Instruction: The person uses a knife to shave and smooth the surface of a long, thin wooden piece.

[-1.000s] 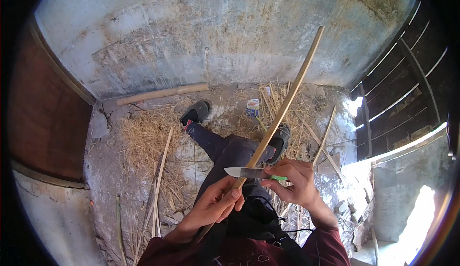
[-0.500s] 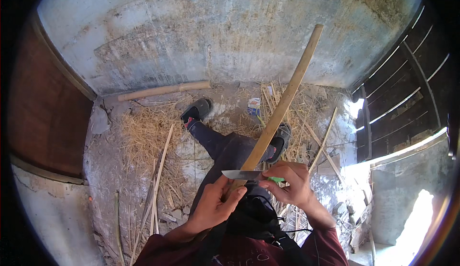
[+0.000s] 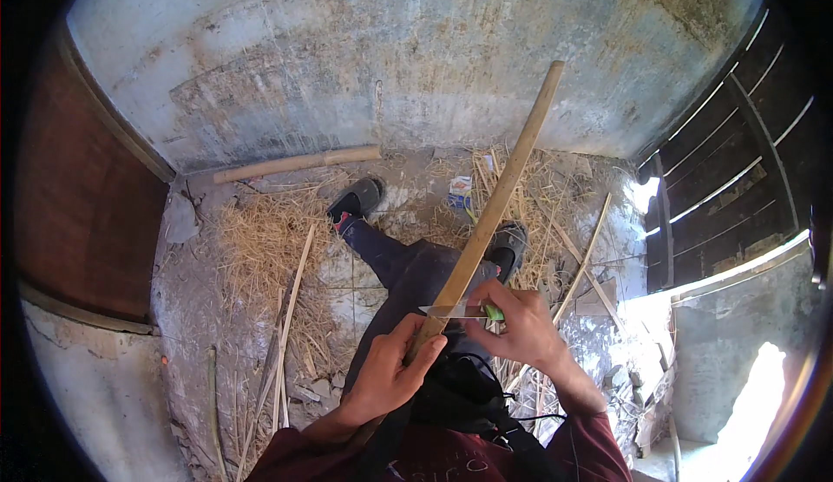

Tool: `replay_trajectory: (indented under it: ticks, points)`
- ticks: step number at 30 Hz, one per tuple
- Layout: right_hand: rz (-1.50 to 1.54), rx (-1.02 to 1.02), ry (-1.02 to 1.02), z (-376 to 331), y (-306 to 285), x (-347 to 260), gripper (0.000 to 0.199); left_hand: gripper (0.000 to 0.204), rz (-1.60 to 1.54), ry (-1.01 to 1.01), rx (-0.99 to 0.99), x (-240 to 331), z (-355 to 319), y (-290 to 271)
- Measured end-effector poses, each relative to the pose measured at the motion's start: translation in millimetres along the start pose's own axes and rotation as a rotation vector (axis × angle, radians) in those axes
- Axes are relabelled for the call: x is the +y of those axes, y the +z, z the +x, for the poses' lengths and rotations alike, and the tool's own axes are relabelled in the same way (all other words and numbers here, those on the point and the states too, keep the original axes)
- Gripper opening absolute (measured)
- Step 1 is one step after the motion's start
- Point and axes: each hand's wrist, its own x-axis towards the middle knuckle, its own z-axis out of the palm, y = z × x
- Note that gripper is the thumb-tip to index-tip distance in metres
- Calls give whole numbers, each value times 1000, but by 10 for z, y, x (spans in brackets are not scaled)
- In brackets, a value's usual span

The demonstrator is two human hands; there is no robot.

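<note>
A long bamboo strip (image 3: 499, 200) slants up and to the right from my lap toward the far wall. My left hand (image 3: 395, 365) is closed around its near end. In my right hand (image 3: 521, 324) is a knife (image 3: 455, 311) with a green handle, its blade pointing left. The blade lies across the strip just beyond my left fingers. My right fingers cover most of the handle. Beneath the strip are my dark trousers and a black bag (image 3: 455, 386) at my waist.
Straw-like shavings (image 3: 269, 243) litter the floor on both sides of my legs. A bamboo pole (image 3: 297, 163) lies along the far wall. Thin strips (image 3: 295, 304) lie at left, more (image 3: 586, 252) at right. A small box (image 3: 460, 192) sits near my right shoe (image 3: 508, 252).
The knife has shifted right, so less blade sticks out past the strip's left side. The strip's far end has swung left and down a little. My left hand stays in place.
</note>
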Motion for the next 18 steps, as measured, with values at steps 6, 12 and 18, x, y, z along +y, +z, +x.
replay_trajectory:
  ticks: [6, 12, 18]
  points:
    - [-82, 46, -41, 27, 23, 22, 19, 30, 25, 50, 32, 16, -11, 75]
    - [-138, 103, -52, 46, 71, -21, 18, 24, 100, 111, 90, 154, -20, 107]
    - [-171, 127, -54, 27, 70, -6, 20, 22, 87, 107, 100, 152, -22, 120]
